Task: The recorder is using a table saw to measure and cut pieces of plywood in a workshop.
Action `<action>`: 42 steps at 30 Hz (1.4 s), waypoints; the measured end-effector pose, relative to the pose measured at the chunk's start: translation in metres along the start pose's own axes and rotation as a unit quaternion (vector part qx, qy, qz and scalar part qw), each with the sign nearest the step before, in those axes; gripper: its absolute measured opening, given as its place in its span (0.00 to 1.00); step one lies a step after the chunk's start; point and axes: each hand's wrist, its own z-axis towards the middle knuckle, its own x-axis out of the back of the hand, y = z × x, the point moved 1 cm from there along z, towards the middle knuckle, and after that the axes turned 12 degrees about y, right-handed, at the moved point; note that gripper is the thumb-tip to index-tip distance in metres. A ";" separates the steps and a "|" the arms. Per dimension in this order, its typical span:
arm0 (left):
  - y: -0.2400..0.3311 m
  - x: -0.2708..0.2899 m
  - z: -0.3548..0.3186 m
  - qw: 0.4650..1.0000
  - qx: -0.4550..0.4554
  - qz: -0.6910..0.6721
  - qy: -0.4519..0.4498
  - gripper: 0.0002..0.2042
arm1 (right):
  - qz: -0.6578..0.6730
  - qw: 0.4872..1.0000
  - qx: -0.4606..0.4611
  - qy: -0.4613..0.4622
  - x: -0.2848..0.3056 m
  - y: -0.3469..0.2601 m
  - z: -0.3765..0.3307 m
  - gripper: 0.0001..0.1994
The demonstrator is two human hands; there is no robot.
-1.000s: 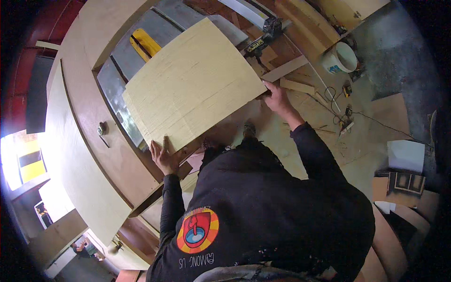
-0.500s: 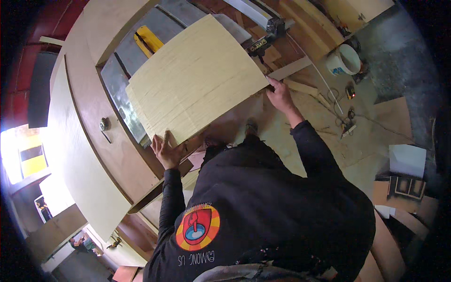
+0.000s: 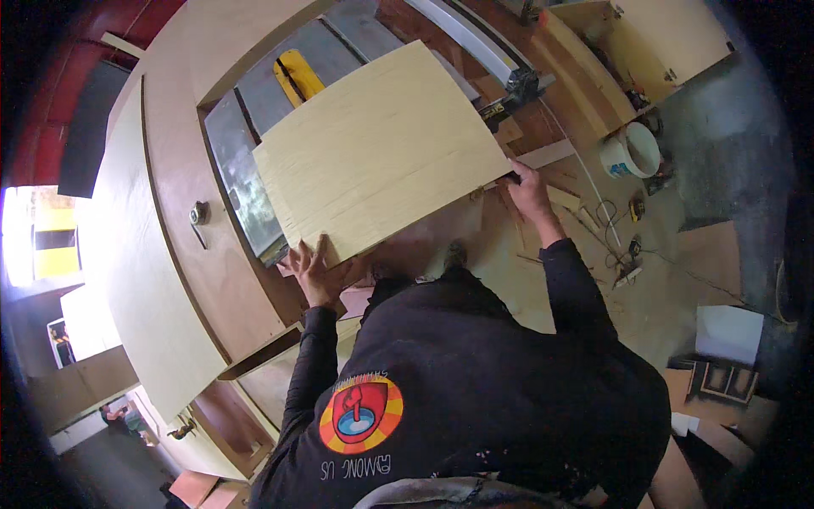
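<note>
Big pale plywood sheet (image 3: 381,153) lying flat on the gray metal top of the table saw (image 3: 229,161), covering most of it. Near edge of the sheet hanging past the near edge of the saw top, toward the body. Held at two spots on that near edge. Left hand (image 3: 315,270) at the near left corner, fingers spread and curled over the edge, grip closed on the wood. Right hand (image 3: 530,185) at the near right corner, grip pinched tight on the edge there.

Yellow blade guard (image 3: 298,76) poking out at the far edge of the sheet, just past it. No cut line seen in the wood yet, so likely early: sheet laid on and lined up, the cutting not begun, as far as can be told. Blade itself hidden under the sheet.

Along the far right edge of the saw top, a long silver fence rail (image 3: 462,38). To the left, wide brown boards (image 3: 182,254) around the saw, with a small metal latch (image 3: 199,214) on one. On the floor to the right, a white bucket (image 3: 632,153), thin wood scraps (image 3: 551,154) and a tangle of cords (image 3: 610,229). Farther right, a light wooden cabinet box (image 3: 653,42) lying open.
</note>
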 end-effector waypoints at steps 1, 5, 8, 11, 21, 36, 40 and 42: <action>0.003 -0.001 -0.001 1.000 -0.001 -0.018 0.010 0.41 | 0.040 0.999 -0.014 -0.033 0.005 -0.005 0.006 0.20; 0.021 -0.004 0.005 1.000 -0.005 -0.018 0.012 0.38 | 0.014 0.999 -0.016 -0.033 0.019 -0.003 0.013 0.20; 0.033 0.000 0.010 0.999 -0.031 -0.005 0.023 0.37 | 0.051 0.998 -0.008 -0.038 0.017 0.012 0.016 0.21; 0.026 -0.003 0.006 0.999 -0.028 -0.010 0.033 0.37 | 0.026 0.998 -0.013 -0.054 0.018 0.010 0.019 0.21; 0.025 -0.008 0.004 0.999 -0.003 -0.013 0.030 0.38 | -0.023 0.998 -0.046 -0.039 0.023 0.017 0.022 0.21; 0.048 -0.012 0.004 0.998 0.038 -0.049 0.027 0.43 | 0.151 0.972 -0.164 -0.070 0.033 0.001 0.036 0.24; 0.038 0.036 0.038 0.993 0.101 -0.052 -0.030 0.46 | 0.334 0.863 -0.361 0.121 0.014 -0.010 0.021 0.22; -0.030 0.029 0.063 0.982 0.103 -0.090 0.129 0.30 | 0.361 0.844 -0.378 0.120 0.011 -0.004 0.015 0.21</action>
